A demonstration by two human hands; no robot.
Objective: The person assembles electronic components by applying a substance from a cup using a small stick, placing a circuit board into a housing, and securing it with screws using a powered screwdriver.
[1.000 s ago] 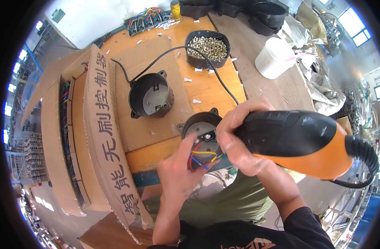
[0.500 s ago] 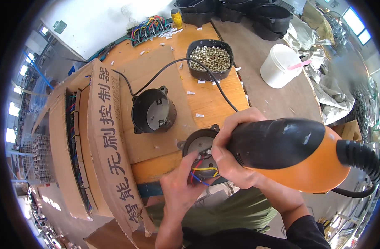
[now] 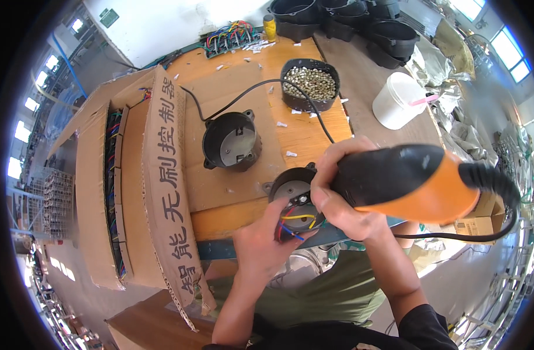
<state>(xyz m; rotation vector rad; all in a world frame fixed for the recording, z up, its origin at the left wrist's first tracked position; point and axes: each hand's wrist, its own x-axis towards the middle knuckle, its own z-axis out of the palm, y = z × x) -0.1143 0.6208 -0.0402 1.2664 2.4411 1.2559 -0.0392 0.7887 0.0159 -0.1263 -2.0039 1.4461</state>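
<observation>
In my right hand [image 3: 345, 189] is a black and orange power screwdriver [image 3: 395, 178], its front end pointing down toward a round black housing [image 3: 284, 178] at the table's near edge; the tip is hidden behind my fingers. My left hand [image 3: 261, 239] grips the near left side of this housing, thumb and forefinger close to a small black part with bright screws [image 3: 302, 199] inside it. Red, yellow and blue wires [image 3: 299, 217] stick out between the hand and the housing. A second round black housing [image 3: 232, 140] stands open-topped on cardboard further left.
A black tub of small brass-coloured parts [image 3: 310, 81] stands beyond the hands, a white bucket [image 3: 398, 99] to its right. At left is a large cardboard box [image 3: 167, 192]. Black cable [image 3: 252, 86] crosses the table. Black housings [image 3: 389, 38] are piled at the back.
The whole view has shifted, so the table sits further right and higher. The screwdriver's rear end has swung away from me and a little left. Both hands keep their holds.
</observation>
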